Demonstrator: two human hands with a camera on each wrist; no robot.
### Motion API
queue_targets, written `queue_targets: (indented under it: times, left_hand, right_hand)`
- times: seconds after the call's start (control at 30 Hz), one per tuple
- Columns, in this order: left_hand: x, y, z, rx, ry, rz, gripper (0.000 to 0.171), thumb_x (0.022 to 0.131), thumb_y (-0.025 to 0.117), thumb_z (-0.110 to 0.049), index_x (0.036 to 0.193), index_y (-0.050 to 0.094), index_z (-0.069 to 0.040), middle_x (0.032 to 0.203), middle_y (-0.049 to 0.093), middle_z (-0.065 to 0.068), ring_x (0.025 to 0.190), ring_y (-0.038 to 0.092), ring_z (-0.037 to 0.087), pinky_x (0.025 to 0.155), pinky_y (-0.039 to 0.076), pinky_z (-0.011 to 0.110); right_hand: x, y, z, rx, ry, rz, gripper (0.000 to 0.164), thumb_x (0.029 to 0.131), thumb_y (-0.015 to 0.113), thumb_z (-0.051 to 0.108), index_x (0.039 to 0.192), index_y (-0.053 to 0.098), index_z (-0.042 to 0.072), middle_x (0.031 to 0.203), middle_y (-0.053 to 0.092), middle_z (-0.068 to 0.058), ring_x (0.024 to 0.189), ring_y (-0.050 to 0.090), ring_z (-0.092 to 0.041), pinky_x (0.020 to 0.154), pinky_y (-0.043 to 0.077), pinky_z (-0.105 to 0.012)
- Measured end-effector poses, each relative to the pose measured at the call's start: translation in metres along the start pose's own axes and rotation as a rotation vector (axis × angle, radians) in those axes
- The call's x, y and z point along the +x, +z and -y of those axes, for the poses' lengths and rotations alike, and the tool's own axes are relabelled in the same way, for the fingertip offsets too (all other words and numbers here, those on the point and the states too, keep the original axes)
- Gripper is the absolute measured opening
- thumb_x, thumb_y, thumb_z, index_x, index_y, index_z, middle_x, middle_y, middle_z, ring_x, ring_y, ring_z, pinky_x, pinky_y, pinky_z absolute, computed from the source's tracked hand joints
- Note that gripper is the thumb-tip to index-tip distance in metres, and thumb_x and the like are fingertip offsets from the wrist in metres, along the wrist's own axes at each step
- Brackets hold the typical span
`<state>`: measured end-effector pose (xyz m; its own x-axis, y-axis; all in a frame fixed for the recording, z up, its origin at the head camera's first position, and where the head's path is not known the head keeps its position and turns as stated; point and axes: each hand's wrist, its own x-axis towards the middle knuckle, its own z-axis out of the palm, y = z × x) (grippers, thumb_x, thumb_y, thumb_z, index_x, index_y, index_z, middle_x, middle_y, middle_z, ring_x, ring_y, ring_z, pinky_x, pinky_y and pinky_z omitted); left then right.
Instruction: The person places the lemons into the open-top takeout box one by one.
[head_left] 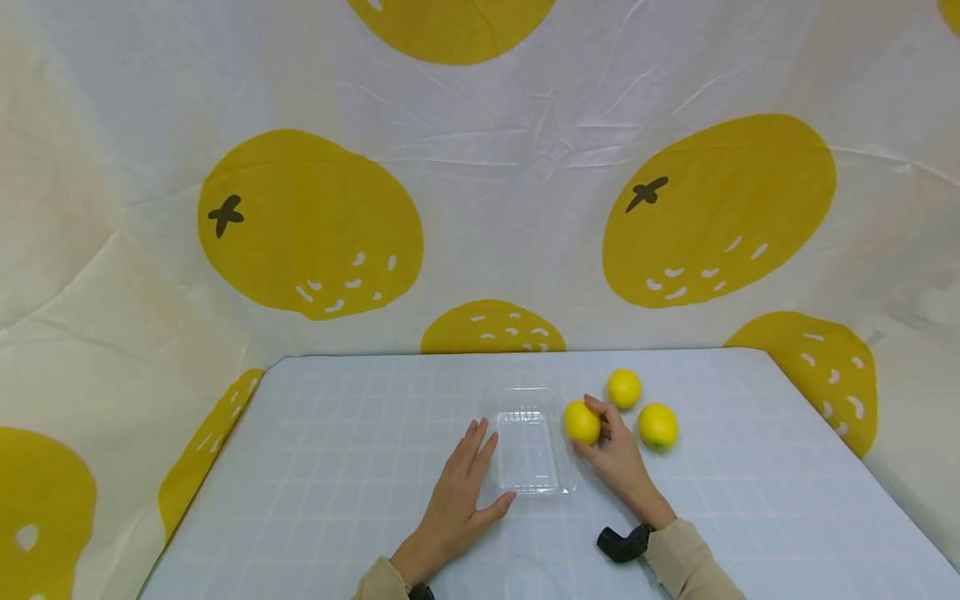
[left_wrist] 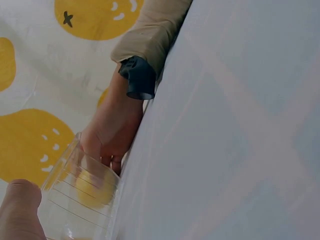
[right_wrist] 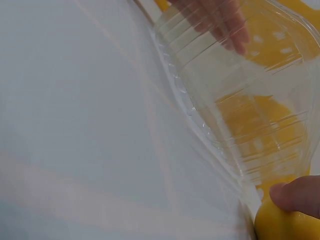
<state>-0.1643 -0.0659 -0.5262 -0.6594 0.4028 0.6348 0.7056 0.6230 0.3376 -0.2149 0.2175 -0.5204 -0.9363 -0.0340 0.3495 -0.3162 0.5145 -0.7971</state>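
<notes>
The held fruit (head_left: 581,423) is bright yellow, rounded and smooth, with a soft sheen and paler highlights on its upper skin. It sits just beside the container (head_left: 528,457), toward that box's 2 to 3 o'clock. The right hand (head_left: 621,463) has its grip closed round it, fingers curled over the 1 o'clock side and thumb at 6 o'clock; whether the fruit touches the tabletop (head_left: 330,467) cannot be told. Seen through the clear wall in the left-wrist view, it looks washed-out and pale. The container is colourless, see-through plastic, rectangular, with ribbed walls. At its 8 o'clock, the left hand (head_left: 461,500) has a wide, loose grip: fingers straight, thumb spread, nothing held. From the held fruit, a plain yellow fruit (head_left: 624,388) lies at 2 o'clock and a green-tinged fruit (head_left: 657,426) at 3 o'clock.
</notes>
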Motion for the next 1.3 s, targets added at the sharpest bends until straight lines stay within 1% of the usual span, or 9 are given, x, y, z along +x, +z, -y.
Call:
queue_targets:
  times: [0.07, 0.23, 0.3, 0.37, 0.53, 0.63, 0.87, 1.07, 1.3]
  left_hand:
    - [0.0000, -0.0003, -0.0003, 0.000, -0.003, 0.002, 0.076, 0.096, 0.054, -0.052, 0.153, 0.033, -0.006, 0.162, 0.024, 0.013, 0.145, 0.028, 0.038, 0.110, 0.034, 0.057]
    - [0.0000, -0.0010, -0.0008, 0.002, -0.006, 0.003, 0.075, 0.096, 0.054, -0.052, 0.152, 0.035, -0.005, 0.162, 0.024, 0.013, 0.146, 0.027, 0.037, 0.110, 0.034, 0.057]
    - [0.0001, -0.0012, -0.0009, 0.002, -0.007, 0.003, 0.075, 0.096, 0.054, -0.052, 0.152, 0.036, -0.004, 0.162, 0.024, 0.013, 0.146, 0.027, 0.037, 0.109, 0.034, 0.057]
    - [0.0003, -0.0013, -0.0010, 0.002, -0.007, 0.004, 0.075, 0.096, 0.054, -0.052, 0.151, 0.037, -0.003, 0.162, 0.024, 0.013, 0.146, 0.027, 0.037, 0.109, 0.035, 0.057]
    - [0.0006, -0.0014, -0.0012, -0.002, -0.007, 0.006, 0.075, 0.096, 0.055, -0.051, 0.150, 0.038, -0.002, 0.162, 0.024, 0.012, 0.146, 0.027, 0.037, 0.110, 0.034, 0.057]
    - [0.0006, -0.0017, -0.0014, -0.002, -0.007, 0.006, 0.075, 0.096, 0.055, -0.051, 0.152, 0.036, -0.005, 0.162, 0.024, 0.012, 0.146, 0.027, 0.037, 0.110, 0.034, 0.056]
    - [0.0004, -0.0024, -0.0014, -0.004, -0.007, 0.008, 0.075, 0.096, 0.055, -0.050, 0.153, 0.033, -0.007, 0.162, 0.024, 0.012, 0.146, 0.027, 0.037, 0.110, 0.034, 0.057]
    - [0.0007, -0.0028, -0.0016, 0.000, -0.004, 0.002, 0.075, 0.096, 0.055, -0.050, 0.153, 0.034, -0.006, 0.162, 0.025, 0.013, 0.146, 0.028, 0.037, 0.110, 0.034, 0.056]
    - [0.0008, -0.0023, -0.0014, 0.005, -0.005, 0.000, 0.074, 0.097, 0.054, -0.051, 0.152, 0.035, -0.006, 0.161, 0.025, 0.013, 0.146, 0.028, 0.037, 0.110, 0.035, 0.056]
  right_hand:
    - [0.0000, 0.0002, 0.0001, -0.005, 0.006, 0.004, 0.062, 0.081, 0.079, 0.004, 0.135, 0.047, 0.005, 0.146, 0.050, -0.012, 0.125, 0.053, -0.031, 0.097, 0.044, -0.020]
    - [-0.0005, 0.0003, 0.0009, -0.015, 0.038, -0.001, 0.063, 0.080, 0.081, 0.007, 0.133, 0.047, 0.005, 0.140, 0.054, -0.012, 0.118, 0.055, -0.030, 0.096, 0.048, -0.043]
    - [-0.0011, 0.0000, 0.0012, -0.011, 0.040, -0.011, 0.063, 0.079, 0.082, 0.007, 0.132, 0.048, 0.004, 0.138, 0.055, -0.012, 0.116, 0.056, -0.031, 0.095, 0.047, -0.047]
    - [-0.0018, -0.0002, 0.0015, -0.009, 0.038, -0.021, 0.064, 0.078, 0.083, 0.007, 0.131, 0.048, 0.005, 0.136, 0.055, -0.011, 0.114, 0.056, -0.029, 0.095, 0.047, -0.045]
    - [-0.0030, -0.0007, 0.0022, 0.004, 0.008, -0.075, 0.059, 0.078, 0.083, 0.008, 0.128, 0.052, 0.006, 0.131, 0.059, -0.008, 0.105, 0.056, -0.020, 0.086, 0.046, -0.023]
    - [-0.0028, -0.0004, 0.0028, 0.015, -0.013, -0.108, 0.055, 0.079, 0.082, 0.009, 0.126, 0.055, 0.008, 0.128, 0.062, -0.005, 0.102, 0.055, -0.015, 0.084, 0.044, -0.018]
    - [-0.0025, -0.0004, 0.0020, -0.026, 0.005, -0.112, 0.056, 0.078, 0.084, 0.014, 0.127, 0.057, 0.011, 0.127, 0.063, -0.004, 0.099, 0.059, -0.017, 0.083, 0.047, -0.025]
    - [-0.0014, -0.0005, -0.0001, -0.055, 0.005, -0.102, 0.059, 0.077, 0.086, 0.019, 0.127, 0.055, 0.010, 0.129, 0.061, -0.004, 0.104, 0.057, -0.018, 0.084, 0.046, -0.027]
    - [-0.0001, 0.0005, -0.0032, -0.059, -0.012, -0.073, 0.064, 0.075, 0.087, 0.019, 0.128, 0.052, 0.009, 0.131, 0.060, -0.010, 0.114, 0.054, -0.026, 0.097, 0.042, -0.044]
